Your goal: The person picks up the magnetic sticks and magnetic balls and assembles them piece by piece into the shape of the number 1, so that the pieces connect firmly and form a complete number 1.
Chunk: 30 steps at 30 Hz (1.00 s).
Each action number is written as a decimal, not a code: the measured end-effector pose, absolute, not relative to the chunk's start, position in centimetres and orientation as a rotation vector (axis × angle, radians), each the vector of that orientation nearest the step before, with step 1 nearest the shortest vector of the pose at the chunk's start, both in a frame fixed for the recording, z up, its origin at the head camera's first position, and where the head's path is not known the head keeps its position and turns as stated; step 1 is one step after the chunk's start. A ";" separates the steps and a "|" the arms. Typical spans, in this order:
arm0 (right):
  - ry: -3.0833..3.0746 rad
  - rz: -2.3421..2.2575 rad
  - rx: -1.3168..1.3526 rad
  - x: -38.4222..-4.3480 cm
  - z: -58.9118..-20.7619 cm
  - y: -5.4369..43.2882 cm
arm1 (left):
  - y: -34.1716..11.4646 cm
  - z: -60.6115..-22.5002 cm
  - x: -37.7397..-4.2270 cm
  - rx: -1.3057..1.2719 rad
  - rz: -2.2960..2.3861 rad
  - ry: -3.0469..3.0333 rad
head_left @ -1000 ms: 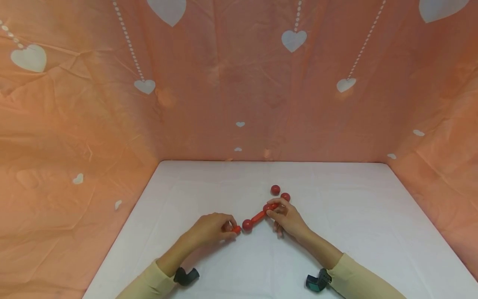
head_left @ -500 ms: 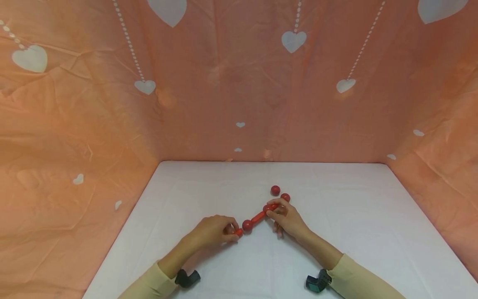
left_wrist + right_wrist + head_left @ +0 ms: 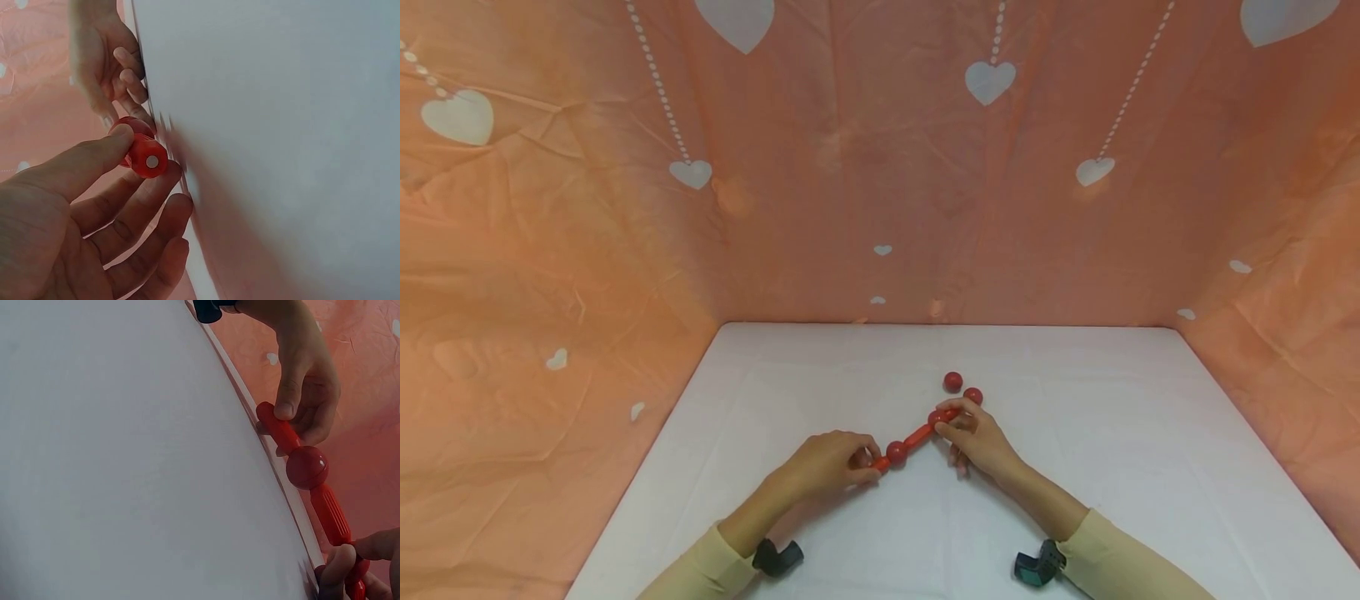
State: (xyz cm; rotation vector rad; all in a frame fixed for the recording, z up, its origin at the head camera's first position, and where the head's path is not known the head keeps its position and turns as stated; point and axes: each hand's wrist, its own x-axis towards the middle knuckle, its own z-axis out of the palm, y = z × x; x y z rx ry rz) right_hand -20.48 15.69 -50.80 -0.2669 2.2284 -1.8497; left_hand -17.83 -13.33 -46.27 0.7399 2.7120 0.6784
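My left hand [image 3: 831, 460] pinches a red ridged rod [image 3: 278, 427] between thumb and fingers. The rod's far end meets a red ball [image 3: 897, 452]; its near end shows a pale round disc in the left wrist view. From that ball a second red rod [image 3: 330, 514] runs up and right to another red ball [image 3: 936, 418], which my right hand [image 3: 981, 440] holds between thumb and fingertips. Past this ball a third red rod [image 3: 952, 412], partly hidden by the fingers, leads toward a ball [image 3: 973, 395]. The pieces form one slanting chain.
A separate red ball [image 3: 953, 382] lies behind the chain's far end. The white table [image 3: 820, 367] is bordered by orange cloth [image 3: 850, 183] with pale hearts at the back and sides. Dark devices sit on the left wrist [image 3: 777, 557] and right wrist [image 3: 1039, 563].
My left hand has shifted slightly right and down, bringing its rod from beside the nearest ball, with a small gap, to end-on against it. The right hand has stayed in place.
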 end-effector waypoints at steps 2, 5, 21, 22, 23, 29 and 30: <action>2.219 -1.853 -0.257 -20.4 -50.8 15.7 | -13.3 -46.3 -17.8 0.742 0.679 2.711; 2.209 -1.861 -0.249 -20.4 -50.7 15.7 | -13.4 -46.2 -17.9 0.744 0.682 2.716; 2.214 -1.865 -0.253 -20.3 -50.7 15.7 | -12.9 -45.3 -19.0 0.766 0.673 2.755; 2.216 -1.863 -0.252 -20.3 -50.7 15.6 | -12.9 -45.3 -19.1 0.770 0.671 2.757; 2.219 -1.860 -0.248 -20.3 -50.7 15.7 | -12.8 -45.3 -19.2 0.770 0.667 2.759; 2.221 -1.852 -0.235 -20.3 -50.6 15.6 | -12.3 -44.9 -20.0 0.757 0.678 2.764; 2.219 -1.854 -0.233 -20.3 -50.6 15.6 | -12.2 -44.8 -20.2 0.758 0.679 2.768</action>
